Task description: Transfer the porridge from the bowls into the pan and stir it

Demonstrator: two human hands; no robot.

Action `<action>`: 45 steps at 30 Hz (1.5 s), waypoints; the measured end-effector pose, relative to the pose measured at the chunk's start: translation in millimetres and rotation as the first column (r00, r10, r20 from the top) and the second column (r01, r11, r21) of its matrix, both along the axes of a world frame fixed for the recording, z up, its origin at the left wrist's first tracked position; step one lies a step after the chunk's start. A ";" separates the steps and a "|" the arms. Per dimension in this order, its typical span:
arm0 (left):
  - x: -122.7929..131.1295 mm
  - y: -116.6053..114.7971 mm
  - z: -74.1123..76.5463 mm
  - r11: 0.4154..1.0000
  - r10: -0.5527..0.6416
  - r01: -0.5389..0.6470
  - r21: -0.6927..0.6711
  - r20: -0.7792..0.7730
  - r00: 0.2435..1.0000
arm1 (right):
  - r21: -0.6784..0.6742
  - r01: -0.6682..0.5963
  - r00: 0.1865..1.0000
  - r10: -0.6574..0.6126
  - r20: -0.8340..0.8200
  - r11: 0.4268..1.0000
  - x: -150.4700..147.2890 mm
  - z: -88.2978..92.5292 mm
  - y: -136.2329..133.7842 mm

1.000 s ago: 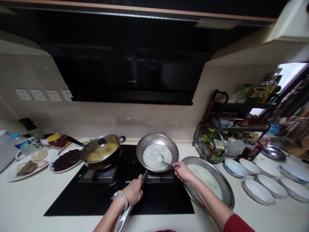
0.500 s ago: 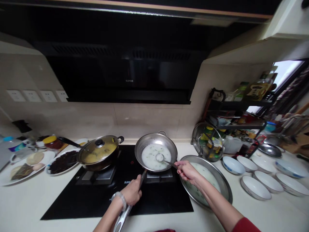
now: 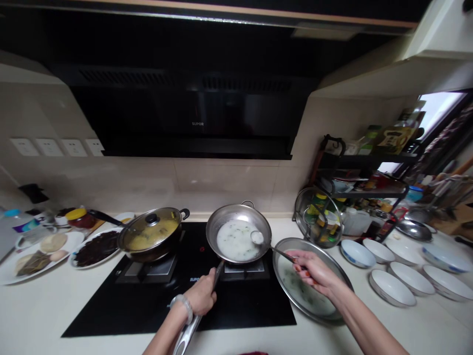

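Observation:
On the right burner stands a steel wok (image 3: 218,227) with white soup (image 3: 236,241) flecked with green in it. My left hand (image 3: 201,294) is wrapped round the wok's long handle (image 3: 188,333). In my right hand (image 3: 312,270) is the handle of a ladle (image 3: 257,237), whose bowl is at the right side of the wok and looks filled with the white soup. Beneath my right forearm, a wide steel basin (image 3: 342,264) on the counter holds more of the same soup, partly hidden by the hand.
A lidded pan (image 3: 151,236) of yellow food sits on the left burner. Plates with dark food (image 3: 98,248) and eggs (image 3: 58,255) lie farther left. Several bowls (image 3: 391,286) stand at the right, before a spice rack (image 3: 365,192). A glass lid (image 3: 305,217) leans near the wall.
My right hand has moved to the right, bringing the ladle's bowl from the middle of the soup toward the wok's right rim. The left hand keeps its grip in place.

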State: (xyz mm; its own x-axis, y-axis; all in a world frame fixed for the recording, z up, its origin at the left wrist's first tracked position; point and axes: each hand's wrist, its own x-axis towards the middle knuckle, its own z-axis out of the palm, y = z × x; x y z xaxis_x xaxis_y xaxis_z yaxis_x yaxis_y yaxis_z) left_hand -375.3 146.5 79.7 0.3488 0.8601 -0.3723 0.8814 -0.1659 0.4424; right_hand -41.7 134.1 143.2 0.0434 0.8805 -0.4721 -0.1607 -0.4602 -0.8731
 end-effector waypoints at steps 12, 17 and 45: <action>2.5 -3.1 9.8 1.000 0.001 -0.001 -0.030 -0.018 1.000 | -0.008 0.159 0.891 -0.140 0.433 0.987 82.2 -43.9 -52.7; 3.2 -3.8 12.9 1.000 -0.010 0.010 -0.022 -0.029 1.000 | 0.080 -0.099 0.448 -0.028 0.894 0.992 98.5 -84.0 -70.0; 2.3 -2.6 6.4 1.000 0.020 -0.020 0.002 0.044 0.999 | 0.129 -0.528 0.460 0.155 0.874 0.839 -58.6 -46.4 39.0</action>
State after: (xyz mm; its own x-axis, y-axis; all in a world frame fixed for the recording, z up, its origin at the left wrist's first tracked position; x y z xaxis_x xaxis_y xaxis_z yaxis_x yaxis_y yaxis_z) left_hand -373.0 143.9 86.1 0.3473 0.8682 -0.3544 0.8642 -0.1496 0.4805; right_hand -100.3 173.1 96.8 -0.1078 0.9918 -0.0692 0.7923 0.0437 -0.6086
